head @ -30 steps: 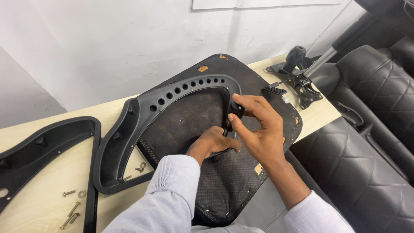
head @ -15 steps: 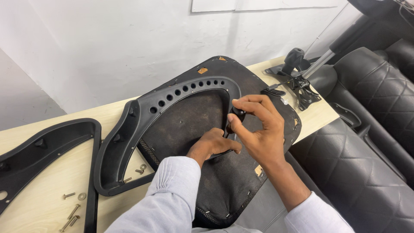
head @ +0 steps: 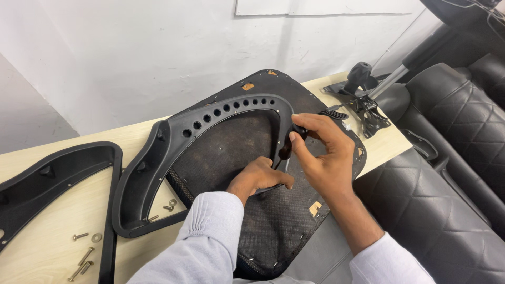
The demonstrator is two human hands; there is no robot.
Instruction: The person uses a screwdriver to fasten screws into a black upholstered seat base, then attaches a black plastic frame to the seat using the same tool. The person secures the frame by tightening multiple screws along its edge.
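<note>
A black chair seat base (head: pixel 252 221) lies upside down on a light wooden table (head: pixel 52 263). On it rests a black plastic armrest frame (head: pixel 173 137) with a row of round holes. My right hand (head: pixel 323 152) grips a black-handled screwdriver (head: pixel 292 142), held upright at the frame's right end. My left hand (head: pixel 260 179) presses down on the frame's lower bar, just left of the screwdriver tip. The tip itself is hidden between my hands.
A second black armrest frame (head: pixel 47 179) lies at the left. Loose bolts and washers (head: pixel 84 252) sit near the table's front left. A metal chair mechanism with a lever (head: pixel 363 100) lies at the table's right end. Black quilted chairs (head: pixel 452 158) stand to the right.
My hands have stayed at the same spot on the frame; the right hand's fingers have shifted slightly on the screwdriver handle. The seat and frames have not moved.
</note>
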